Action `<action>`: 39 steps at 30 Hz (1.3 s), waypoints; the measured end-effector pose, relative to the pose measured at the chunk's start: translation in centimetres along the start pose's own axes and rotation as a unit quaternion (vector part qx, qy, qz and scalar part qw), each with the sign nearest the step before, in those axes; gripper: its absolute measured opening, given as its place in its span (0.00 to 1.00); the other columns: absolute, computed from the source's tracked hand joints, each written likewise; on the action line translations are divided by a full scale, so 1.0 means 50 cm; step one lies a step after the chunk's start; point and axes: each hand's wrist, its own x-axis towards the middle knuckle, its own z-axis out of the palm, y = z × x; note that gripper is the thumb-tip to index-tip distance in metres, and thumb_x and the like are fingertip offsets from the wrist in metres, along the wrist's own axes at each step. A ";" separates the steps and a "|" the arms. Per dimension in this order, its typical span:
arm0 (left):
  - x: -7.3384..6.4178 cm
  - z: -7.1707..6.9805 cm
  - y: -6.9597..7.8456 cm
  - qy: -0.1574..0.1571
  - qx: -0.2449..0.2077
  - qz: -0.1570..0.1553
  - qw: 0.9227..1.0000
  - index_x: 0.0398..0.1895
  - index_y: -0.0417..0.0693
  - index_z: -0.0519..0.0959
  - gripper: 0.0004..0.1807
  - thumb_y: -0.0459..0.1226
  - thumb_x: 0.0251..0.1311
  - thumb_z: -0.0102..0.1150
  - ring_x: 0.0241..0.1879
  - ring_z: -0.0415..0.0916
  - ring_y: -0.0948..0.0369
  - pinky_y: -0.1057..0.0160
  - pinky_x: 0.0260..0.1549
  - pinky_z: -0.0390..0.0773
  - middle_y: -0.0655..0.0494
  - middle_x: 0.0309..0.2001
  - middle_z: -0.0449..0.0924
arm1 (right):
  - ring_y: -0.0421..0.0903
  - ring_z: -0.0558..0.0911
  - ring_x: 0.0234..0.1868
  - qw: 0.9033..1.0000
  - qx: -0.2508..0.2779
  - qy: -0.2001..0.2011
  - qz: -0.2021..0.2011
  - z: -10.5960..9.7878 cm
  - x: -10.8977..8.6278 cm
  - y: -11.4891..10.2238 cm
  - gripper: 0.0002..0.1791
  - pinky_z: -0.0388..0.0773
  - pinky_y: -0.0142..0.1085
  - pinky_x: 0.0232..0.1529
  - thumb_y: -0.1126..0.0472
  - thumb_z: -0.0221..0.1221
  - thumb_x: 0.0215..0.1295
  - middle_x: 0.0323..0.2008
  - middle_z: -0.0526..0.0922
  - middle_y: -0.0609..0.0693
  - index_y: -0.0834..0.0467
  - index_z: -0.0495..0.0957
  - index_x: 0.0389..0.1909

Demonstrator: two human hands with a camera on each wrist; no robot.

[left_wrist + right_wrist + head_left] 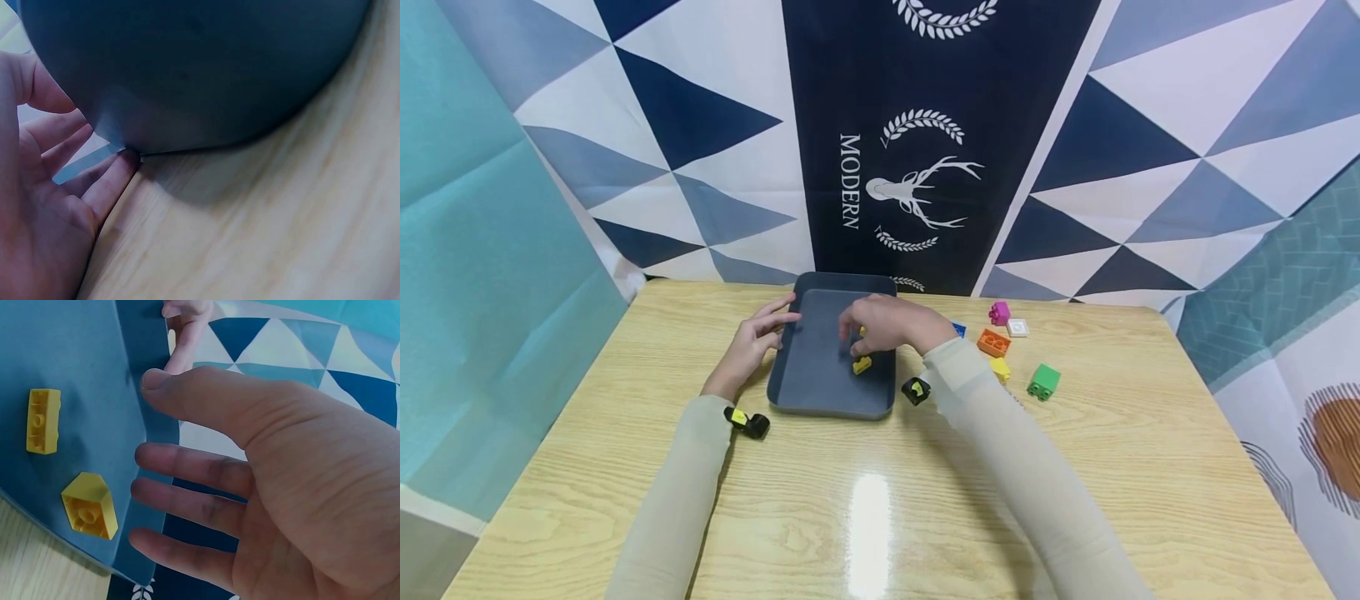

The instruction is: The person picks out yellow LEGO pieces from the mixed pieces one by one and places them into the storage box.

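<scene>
A dark grey tray (820, 400) lies on the table. My left hand (749, 347) is at its left side, fingers extended and touching the rim; the left wrist view shows fingertips against the tray wall (206, 94). Over the right half of the tray hovers my right hand (883, 323), fingers loosely spread with nothing between them, as the right wrist view shows. Inside the tray are two yellow toy bricks: a narrow one (44, 422) and one with a slanted face (90, 509). In the head view my right hand partly covers one of them.
Right of the tray lie a pink brick (999, 313), a white piece (1018, 327), an orange brick (993, 342), a yellow brick (999, 369), a green brick (1043, 382) and a partly hidden blue brick (959, 330). A patterned cloth (722, 208) hangs behind the table.
</scene>
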 end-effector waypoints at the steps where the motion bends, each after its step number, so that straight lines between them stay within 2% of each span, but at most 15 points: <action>1: 0.000 0.000 0.000 0.000 -0.002 0.001 1.000 0.72 0.22 0.78 0.28 0.19 0.71 0.44 0.92 0.53 0.42 0.82 0.60 0.75 0.41 0.91 0.59 | 0.53 0.83 0.64 1.000 0.001 0.001 0.000 0.001 -0.001 0.000 0.15 0.81 0.50 0.71 0.56 0.70 0.78 0.62 0.90 0.53 0.52 0.90 0.61; 8: 0.001 0.001 -0.004 0.003 -0.005 -0.001 1.000 0.72 0.23 0.78 0.28 0.18 0.71 0.44 0.91 0.55 0.41 0.80 0.61 0.77 0.41 0.91 0.59 | 0.53 0.83 0.65 1.000 0.002 -0.004 -0.002 0.009 -0.004 0.004 0.16 0.80 0.51 0.74 0.55 0.70 0.79 0.64 0.89 0.53 0.51 0.89 0.62; 24: 0.002 0.001 -0.007 0.004 0.003 -0.002 1.000 0.72 0.23 0.79 0.28 0.18 0.71 0.44 0.92 0.54 0.42 0.82 0.62 0.75 0.42 0.91 0.59 | 0.52 0.83 0.60 1.000 0.011 0.000 -0.002 0.025 -0.017 0.018 0.14 0.83 0.50 0.67 0.56 0.69 0.78 0.62 0.89 0.53 0.51 0.89 0.61; 32: 0.002 0.000 -0.007 0.001 0.003 -0.002 1.000 0.72 0.22 0.78 0.28 0.18 0.71 0.43 0.91 0.54 0.40 0.80 0.60 0.76 0.41 0.91 0.58 | 0.52 0.83 0.61 1.000 -0.001 0.011 -0.002 0.034 -0.033 0.029 0.14 0.83 0.51 0.70 0.55 0.70 0.78 0.61 0.87 0.54 0.50 0.90 0.60; 39: -0.001 0.001 0.000 0.002 0.000 -0.007 1.000 0.73 0.22 0.77 0.28 0.19 0.72 0.43 0.92 0.54 0.42 0.81 0.62 0.75 0.43 0.92 0.58 | 0.52 0.84 0.61 1.000 0.002 0.019 -0.002 0.043 -0.046 0.039 0.14 0.82 0.52 0.71 0.55 0.71 0.78 0.62 0.87 0.56 0.51 0.90 0.60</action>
